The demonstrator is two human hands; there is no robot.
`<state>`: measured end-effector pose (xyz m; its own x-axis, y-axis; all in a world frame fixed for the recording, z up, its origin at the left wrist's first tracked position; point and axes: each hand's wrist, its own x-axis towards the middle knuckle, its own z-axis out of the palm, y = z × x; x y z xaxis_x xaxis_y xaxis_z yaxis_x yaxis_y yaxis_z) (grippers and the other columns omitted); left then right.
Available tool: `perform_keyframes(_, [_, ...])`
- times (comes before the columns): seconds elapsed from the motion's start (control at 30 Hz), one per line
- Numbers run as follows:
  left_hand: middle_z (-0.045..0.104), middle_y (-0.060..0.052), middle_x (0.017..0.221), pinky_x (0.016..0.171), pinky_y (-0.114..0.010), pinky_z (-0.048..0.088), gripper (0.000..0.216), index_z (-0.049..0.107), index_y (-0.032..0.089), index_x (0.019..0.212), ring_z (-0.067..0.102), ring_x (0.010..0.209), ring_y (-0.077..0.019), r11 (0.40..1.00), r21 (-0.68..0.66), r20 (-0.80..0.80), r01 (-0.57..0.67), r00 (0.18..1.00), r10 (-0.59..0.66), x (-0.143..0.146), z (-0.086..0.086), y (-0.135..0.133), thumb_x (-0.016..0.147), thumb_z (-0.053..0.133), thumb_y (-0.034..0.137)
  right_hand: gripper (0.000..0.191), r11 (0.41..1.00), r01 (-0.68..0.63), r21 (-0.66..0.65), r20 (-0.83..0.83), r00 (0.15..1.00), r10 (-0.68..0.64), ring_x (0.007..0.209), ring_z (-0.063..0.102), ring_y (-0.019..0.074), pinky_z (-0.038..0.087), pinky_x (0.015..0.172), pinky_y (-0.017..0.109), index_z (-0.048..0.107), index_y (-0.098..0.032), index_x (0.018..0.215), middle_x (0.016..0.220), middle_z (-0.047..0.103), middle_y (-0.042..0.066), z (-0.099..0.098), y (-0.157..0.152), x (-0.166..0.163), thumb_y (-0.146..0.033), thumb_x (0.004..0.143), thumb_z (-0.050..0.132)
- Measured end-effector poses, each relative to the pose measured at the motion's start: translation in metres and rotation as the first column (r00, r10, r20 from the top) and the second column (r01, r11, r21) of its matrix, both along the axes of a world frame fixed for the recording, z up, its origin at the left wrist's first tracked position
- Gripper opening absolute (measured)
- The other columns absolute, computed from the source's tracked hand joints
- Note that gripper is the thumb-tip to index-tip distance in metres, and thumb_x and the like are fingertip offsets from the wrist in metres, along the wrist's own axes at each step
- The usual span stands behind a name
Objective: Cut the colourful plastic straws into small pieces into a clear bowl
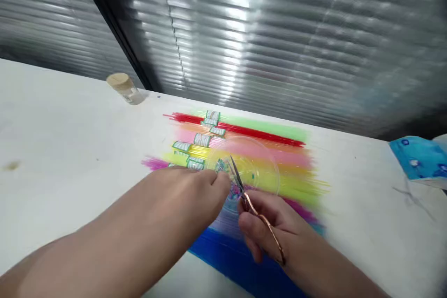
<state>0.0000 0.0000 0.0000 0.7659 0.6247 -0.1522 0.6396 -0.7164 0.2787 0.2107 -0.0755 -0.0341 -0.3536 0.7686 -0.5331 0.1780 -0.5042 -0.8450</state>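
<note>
My right hand (pixel 268 223) is closed around small scissors (pixel 256 214) with copper-coloured handles, their slightly parted blades pointing up and away over a clear round dish (pixel 275 163). My left hand (pixel 199 191) reaches over the dish's left side with fingers curled down; what they hold, if anything, is hidden. Small teal and purple bits (pixel 220 165) lie in the dish. Beneath it are bundles of thin coloured strands, among them red strands (pixel 258 136), several with paper bands (pixel 202 139). Blue material (pixel 223 251) lies nearest me.
A small glass jar (pixel 132 95) with a wooden lid stands at the back left of the white table (pixel 70 149). Slatted metallic blinds (pixel 244 32) rise behind the table's far edge. A blue patterned item (pixel 419 158) sits at the right edge.
</note>
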Motion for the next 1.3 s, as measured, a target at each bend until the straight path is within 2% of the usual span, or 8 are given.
perform_keyframes(0.17, [0.077, -0.004, 0.092, 0.064, -0.029, 0.053, 0.042, 0.073, 0.022, 0.109, 0.070, 0.072, -0.0206, 0.999, -0.008, -0.048, -0.037, 0.998, 0.037, 0.002, 0.005, -0.004, 0.091, 0.040, 0.001, 0.042, 0.998, 0.043, 0.044, -0.030, 0.999, -0.041, 0.068, 0.046, 0.0136, 0.042, 0.066, 0.025, 0.051, -0.022, 0.081, 0.070, 0.052, -0.005, -0.004, 0.000, 0.001, -0.057, 0.100, 0.065])
perform_keyframes(0.4, [0.073, -0.003, 0.079, 0.053, -0.029, 0.048, 0.040, 0.072, 0.020, 0.099, 0.064, 0.058, -0.0194, 0.998, 0.068, -0.100, -0.011, 0.995, 0.018, 0.005, 0.008, -0.001, 0.088, 0.039, -0.001, 0.042, 0.999, 0.038, 0.039, -0.071, 0.997, -0.035, 0.061, 0.045, 0.0114, 0.040, 0.064, 0.025, 0.052, -0.021, 0.080, 0.064, 0.053, -0.006, -0.007, 0.002, 0.002, -0.056, 0.102, 0.063])
perform_keyframes(0.5, [0.074, -0.003, 0.081, 0.054, -0.028, 0.049, 0.039, 0.072, 0.020, 0.097, 0.063, 0.058, -0.0185, 0.997, 0.072, -0.065, -0.022, 0.998, 0.027, 0.003, 0.005, -0.001, 0.087, 0.041, 0.000, 0.045, 0.999, 0.028, 0.044, -0.063, 0.998, -0.025, 0.059, 0.043, 0.0111, 0.040, 0.065, 0.025, 0.051, -0.021, 0.079, 0.062, 0.053, -0.006, -0.006, 0.002, 0.001, -0.059, 0.103, 0.060])
perform_keyframes(0.7, [0.073, -0.001, 0.077, 0.053, -0.026, 0.048, 0.041, 0.072, 0.022, 0.101, 0.062, 0.058, -0.0182, 0.998, 0.059, -0.009, -0.029, 1.000, 0.030, 0.000, 0.004, -0.002, 0.087, 0.040, 0.000, 0.049, 1.000, 0.026, -0.011, 0.005, 1.000, -0.025, 0.066, 0.043, 0.0130, 0.042, 0.068, 0.026, 0.053, -0.022, 0.084, 0.072, 0.054, -0.004, 0.001, -0.001, 0.002, -0.069, 0.100, 0.055])
perform_keyframes(1.1, [0.076, -0.002, 0.082, 0.060, -0.027, 0.051, 0.045, 0.074, 0.022, 0.105, 0.067, 0.061, -0.0190, 1.000, -0.009, -0.053, -0.015, 0.998, 0.015, 0.004, 0.004, -0.006, 0.083, 0.044, -0.002, 0.048, 1.000, -0.003, -0.009, 0.029, 1.000, 0.004, 0.072, 0.044, 0.0148, 0.043, 0.068, 0.027, 0.052, -0.023, 0.082, 0.075, 0.052, -0.003, 0.003, 0.000, 0.002, -0.067, 0.098, 0.060])
perform_keyframes(1.3, [0.078, -0.002, 0.087, 0.064, -0.028, 0.052, 0.043, 0.074, 0.024, 0.108, 0.070, 0.066, -0.0196, 0.999, -0.012, -0.026, -0.032, 0.999, 0.032, 0.005, 0.000, -0.004, 0.086, 0.044, 0.001, 0.042, 1.000, 0.013, -0.001, -0.007, 1.000, -0.013, 0.073, 0.049, 0.0149, 0.046, 0.073, 0.028, 0.061, -0.023, 0.096, 0.077, 0.056, -0.003, 0.003, -0.001, 0.002, -0.065, 0.098, 0.062])
